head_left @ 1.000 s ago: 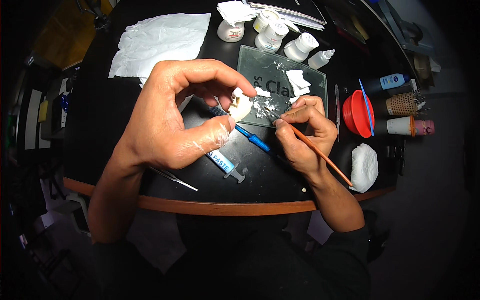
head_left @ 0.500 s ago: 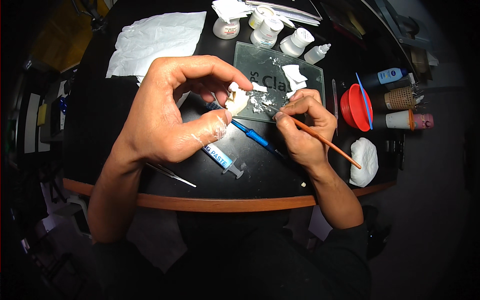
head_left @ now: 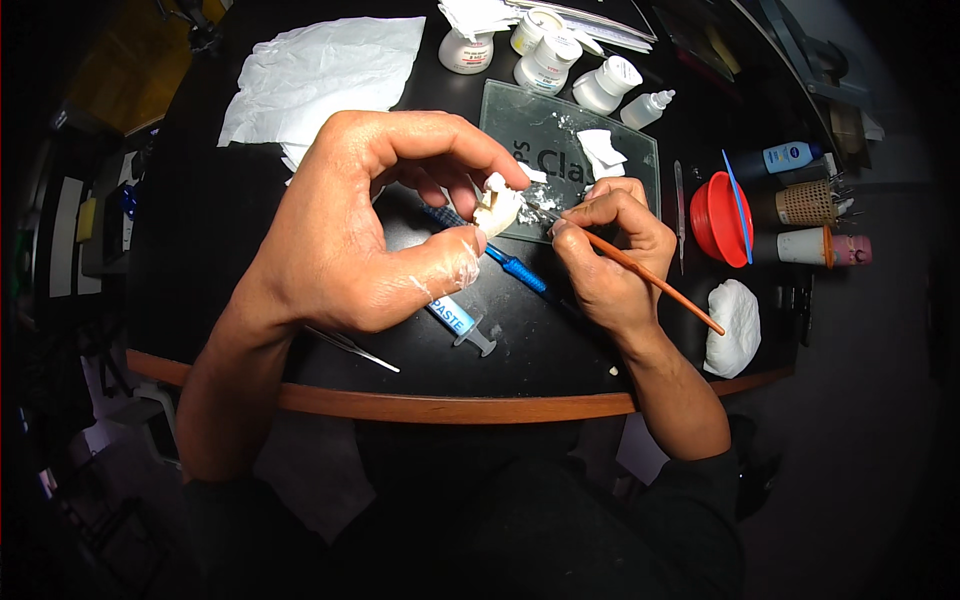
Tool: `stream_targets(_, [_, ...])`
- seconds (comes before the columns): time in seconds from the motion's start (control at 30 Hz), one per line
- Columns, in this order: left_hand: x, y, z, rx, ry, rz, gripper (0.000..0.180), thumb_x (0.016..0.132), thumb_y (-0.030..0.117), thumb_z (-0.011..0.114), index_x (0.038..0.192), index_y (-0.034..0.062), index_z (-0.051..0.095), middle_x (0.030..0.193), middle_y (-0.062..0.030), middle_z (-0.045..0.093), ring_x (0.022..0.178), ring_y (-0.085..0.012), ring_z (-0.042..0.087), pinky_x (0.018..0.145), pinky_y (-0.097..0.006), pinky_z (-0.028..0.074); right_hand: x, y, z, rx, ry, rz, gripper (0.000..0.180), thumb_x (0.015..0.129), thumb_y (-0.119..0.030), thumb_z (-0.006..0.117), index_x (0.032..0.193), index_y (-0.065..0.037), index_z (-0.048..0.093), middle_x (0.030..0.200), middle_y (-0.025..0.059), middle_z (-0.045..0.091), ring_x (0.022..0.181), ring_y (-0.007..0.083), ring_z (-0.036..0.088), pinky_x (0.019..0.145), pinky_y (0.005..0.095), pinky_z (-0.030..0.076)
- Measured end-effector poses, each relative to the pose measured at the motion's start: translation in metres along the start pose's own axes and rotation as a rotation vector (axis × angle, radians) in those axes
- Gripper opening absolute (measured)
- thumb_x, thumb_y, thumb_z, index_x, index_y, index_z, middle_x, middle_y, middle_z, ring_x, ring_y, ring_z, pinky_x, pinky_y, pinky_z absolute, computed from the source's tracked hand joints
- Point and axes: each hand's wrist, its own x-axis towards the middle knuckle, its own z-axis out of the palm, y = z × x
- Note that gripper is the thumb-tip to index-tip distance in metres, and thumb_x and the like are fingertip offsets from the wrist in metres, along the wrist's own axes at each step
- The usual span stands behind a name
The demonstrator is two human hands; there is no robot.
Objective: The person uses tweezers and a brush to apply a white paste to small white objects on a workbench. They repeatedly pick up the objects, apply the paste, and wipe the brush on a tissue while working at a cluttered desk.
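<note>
Between the thumb and fingertips of my left hand is a small cream dental model with a white lump on top. White residue streaks that thumb. My right hand grips a thin brush with an orange-brown handle like a pen. Its tip is close to the model's right side; whether they touch, I cannot tell. Behind both lies a glass mixing slab with white paste or powder smeared on it and a folded white tissue on its right part.
Capped jars and a dropper bottle stand behind the slab. To the right are a red bowl, a white lump and cups. A syringe, blue-handled tool and tweezers lie nearer the front edge.
My left hand has shifted slightly right with the model, bringing it closer to the brush tip. The brush stays in my right hand. The whole view has shifted a little.
</note>
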Motion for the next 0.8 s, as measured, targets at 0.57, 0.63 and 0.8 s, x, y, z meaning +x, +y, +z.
stream_targets(0.57, [-0.0014, 0.0006, 0.0013, -0.003, -0.008, -0.003, 0.050, 0.063, 0.015, 0.068, 0.108, -0.0065, 0.072, 0.099, -0.0141, 0.071, 0.089, -0.0168, 0.063, 0.079, -0.029, 0.046, -0.0004, -0.0002, 0.0014, -0.023, -0.026, -0.019, 0.007, 0.066, 0.002, 0.073, 0.073, 0.000, 0.071, 0.076, 0.0065, 0.060, 0.081, 0.0159, 0.057, 0.069, 0.0291, 0.048])
stream_targets(0.63, [-0.0004, -0.0006, 0.0010, -0.002, -0.009, 0.001, 0.050, 0.062, 0.015, 0.068, 0.107, -0.0065, 0.072, 0.099, -0.0140, 0.071, 0.089, -0.0168, 0.063, 0.079, -0.029, 0.046, 0.0004, 0.0009, 0.0014, -0.022, -0.025, -0.020, 0.007, 0.066, 0.002, 0.073, 0.073, 0.000, 0.071, 0.075, 0.0063, 0.060, 0.081, 0.0159, 0.057, 0.069, 0.0291, 0.047])
stream_targets(0.8, [0.0008, 0.0009, 0.0009, -0.013, -0.014, -0.022, 0.050, 0.062, 0.014, 0.068, 0.107, -0.0066, 0.072, 0.099, -0.0138, 0.070, 0.089, -0.0166, 0.062, 0.079, -0.029, 0.046, 0.0007, 0.0021, 0.0008, -0.021, -0.030, -0.021, 0.007, 0.067, 0.001, 0.074, 0.073, 0.000, 0.072, 0.075, 0.0060, 0.060, 0.082, 0.0158, 0.057, 0.069, 0.0296, 0.047])
